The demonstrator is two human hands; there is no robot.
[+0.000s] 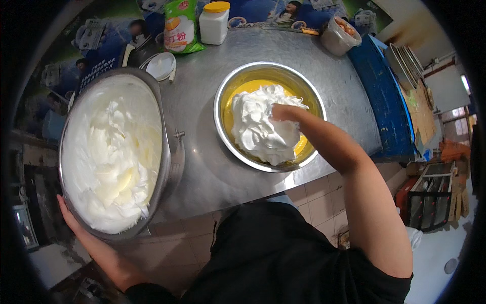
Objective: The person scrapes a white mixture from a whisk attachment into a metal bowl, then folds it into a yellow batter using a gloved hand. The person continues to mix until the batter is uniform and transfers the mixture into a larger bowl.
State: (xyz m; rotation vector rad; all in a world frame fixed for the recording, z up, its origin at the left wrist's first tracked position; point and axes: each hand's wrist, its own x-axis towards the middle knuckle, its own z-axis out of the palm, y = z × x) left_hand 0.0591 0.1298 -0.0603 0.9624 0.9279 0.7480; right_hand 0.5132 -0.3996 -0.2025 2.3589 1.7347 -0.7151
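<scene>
A steel mixing bowl (322,110) stands on the metal table, with yellow batter (250,84) inside and a big heap of whipped white foam (252,125) on top of it. My right hand (285,113) is sunk into the right side of this heap, its fingers hidden in the foam. At the left, a large deep metal bowl (164,152) is tilted towards me, holding much more whipped white foam (114,174). My left hand (70,218) supports it from outside at the lower left, its fingers partly hidden behind the wall.
Along the table's (201,76) back edge are a green powder bag (181,28), a white jar with a yellow lid (214,24), a knife (309,32) and a tub of eggs (340,36). A round white lid (161,66) lies behind the large bowl. A blue box-like object (379,95) borders the right side.
</scene>
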